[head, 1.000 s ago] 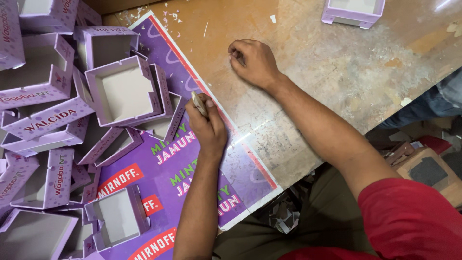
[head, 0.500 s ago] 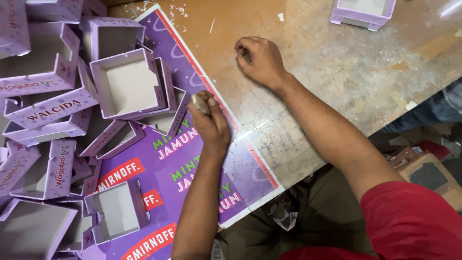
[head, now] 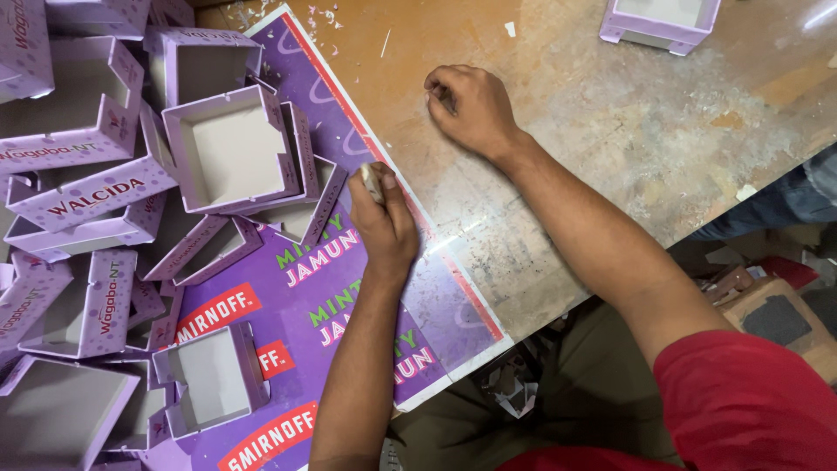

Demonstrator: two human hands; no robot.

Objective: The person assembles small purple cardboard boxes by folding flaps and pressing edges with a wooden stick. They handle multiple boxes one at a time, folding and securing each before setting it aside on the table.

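Note:
My left hand (head: 384, 222) is closed around a small pale object (head: 371, 181) that sticks out above the thumb. It rests on a large purple printed sheet (head: 349, 305) near the sheet's red-bordered edge. My right hand (head: 471, 109) lies on the worn wooden table (head: 610, 148) beside that edge, fingers curled into a loose fist; nothing is visible in it. An open purple box tray with a white inside (head: 231, 153) sits just left of my left hand.
Several purple box trays and lids are heaped on the left, among them one (head: 209, 379) lower on the sheet and one (head: 57, 96) at the far left. Another purple tray (head: 658, 22) stands at the table's far edge. Paper scraps (head: 514, 388) lie below the table.
Both hands stay nearly where they were; the view has shifted slightly.

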